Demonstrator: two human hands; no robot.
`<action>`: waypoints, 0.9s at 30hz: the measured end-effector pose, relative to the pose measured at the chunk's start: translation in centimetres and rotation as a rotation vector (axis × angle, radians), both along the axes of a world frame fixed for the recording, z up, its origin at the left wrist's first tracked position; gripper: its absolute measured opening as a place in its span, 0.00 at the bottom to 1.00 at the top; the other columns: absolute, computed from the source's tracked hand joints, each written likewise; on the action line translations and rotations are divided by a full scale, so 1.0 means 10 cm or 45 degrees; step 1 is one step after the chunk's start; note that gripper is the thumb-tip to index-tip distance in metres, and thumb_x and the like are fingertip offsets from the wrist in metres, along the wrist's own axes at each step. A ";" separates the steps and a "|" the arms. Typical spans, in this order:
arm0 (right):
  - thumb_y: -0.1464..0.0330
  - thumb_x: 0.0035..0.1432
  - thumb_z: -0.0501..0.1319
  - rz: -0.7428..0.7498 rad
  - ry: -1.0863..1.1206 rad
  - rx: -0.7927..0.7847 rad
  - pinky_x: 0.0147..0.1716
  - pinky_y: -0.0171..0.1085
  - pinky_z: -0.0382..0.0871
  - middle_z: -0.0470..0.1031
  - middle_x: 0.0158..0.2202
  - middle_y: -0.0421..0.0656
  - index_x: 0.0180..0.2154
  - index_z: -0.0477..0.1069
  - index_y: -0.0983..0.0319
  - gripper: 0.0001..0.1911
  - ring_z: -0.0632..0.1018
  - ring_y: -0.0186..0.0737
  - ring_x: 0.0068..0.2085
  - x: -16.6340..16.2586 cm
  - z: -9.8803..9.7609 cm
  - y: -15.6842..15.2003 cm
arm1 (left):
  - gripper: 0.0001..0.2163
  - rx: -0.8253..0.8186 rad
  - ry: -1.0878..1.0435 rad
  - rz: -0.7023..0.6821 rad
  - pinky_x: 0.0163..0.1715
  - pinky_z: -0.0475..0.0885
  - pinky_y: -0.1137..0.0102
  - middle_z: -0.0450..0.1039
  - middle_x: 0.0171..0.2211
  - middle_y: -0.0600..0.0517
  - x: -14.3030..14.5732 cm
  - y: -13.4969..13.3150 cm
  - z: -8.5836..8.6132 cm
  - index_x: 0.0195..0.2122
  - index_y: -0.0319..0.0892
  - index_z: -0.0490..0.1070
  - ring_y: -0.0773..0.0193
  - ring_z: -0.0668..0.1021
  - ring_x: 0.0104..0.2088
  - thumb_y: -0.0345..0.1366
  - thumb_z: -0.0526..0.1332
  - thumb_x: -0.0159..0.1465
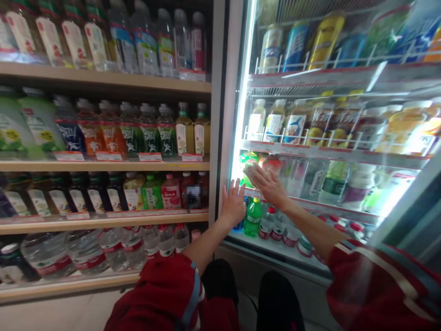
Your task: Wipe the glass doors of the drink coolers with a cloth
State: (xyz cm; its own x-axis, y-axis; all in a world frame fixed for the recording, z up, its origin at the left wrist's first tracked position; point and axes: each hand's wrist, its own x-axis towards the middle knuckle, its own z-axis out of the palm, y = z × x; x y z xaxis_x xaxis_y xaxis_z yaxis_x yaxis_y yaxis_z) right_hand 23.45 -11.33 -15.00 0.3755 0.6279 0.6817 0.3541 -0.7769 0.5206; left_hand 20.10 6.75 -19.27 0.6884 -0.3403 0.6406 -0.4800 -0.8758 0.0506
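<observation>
My left hand (234, 202) is at the left frame of the lit drinks fridge, fingers spread and pointing up. It seems to hold nothing; I cannot tell whether it touches the frame. My right hand (267, 183) reaches to the third fridge shelf, fingers stretched out and slightly blurred. Just behind its fingertips stands a bottle with a green and yellow label (248, 159), partly covered; contact is unclear. Beside it is a red-topped bottle (272, 162). Below both hands, a green soda bottle (253, 218) stands upright on the fridge's bottom shelf.
The fridge door (401, 207) slants along the right side. Wire rails (299, 137) front the upper fridge shelves, which hold cans and bottles. To the left, wooden shelves (103, 165) carry rows of bottled drinks, with large water bottles (48, 255) at the bottom.
</observation>
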 end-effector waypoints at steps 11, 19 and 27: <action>0.77 0.60 0.49 -0.018 -0.041 -0.007 0.65 0.49 0.31 0.52 0.66 0.42 0.66 0.40 0.58 0.35 0.46 0.40 0.67 -0.01 -0.09 -0.02 | 0.29 0.061 0.003 0.047 0.62 0.49 0.45 0.46 0.66 0.41 0.13 0.05 -0.12 0.62 0.36 0.52 0.51 0.49 0.66 0.31 0.54 0.59; 0.73 0.62 0.49 -0.107 -0.118 0.095 0.64 0.50 0.28 0.54 0.65 0.45 0.65 0.44 0.60 0.32 0.47 0.40 0.67 -0.09 -0.10 -0.26 | 0.29 0.061 -0.015 -0.011 0.61 0.48 0.44 0.45 0.66 0.41 0.11 -0.06 -0.09 0.63 0.36 0.51 0.51 0.48 0.66 0.28 0.53 0.58; 0.73 0.61 0.51 -0.205 -0.229 0.228 0.64 0.48 0.26 0.56 0.64 0.48 0.62 0.55 0.65 0.27 0.45 0.41 0.67 -0.19 -0.18 -0.44 | 0.28 0.122 0.030 -0.035 0.62 0.47 0.45 0.45 0.66 0.41 0.09 -0.24 0.05 0.62 0.35 0.52 0.50 0.48 0.66 0.27 0.51 0.59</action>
State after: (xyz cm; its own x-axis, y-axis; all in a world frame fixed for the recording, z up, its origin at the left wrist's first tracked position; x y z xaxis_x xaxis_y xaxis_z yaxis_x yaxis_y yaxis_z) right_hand 21.57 -15.71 -16.81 0.3236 0.4340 0.8408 0.1334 -0.9007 0.4135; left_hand 20.98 4.37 -18.75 0.6926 -0.4178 0.5881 -0.5032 -0.8639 -0.0211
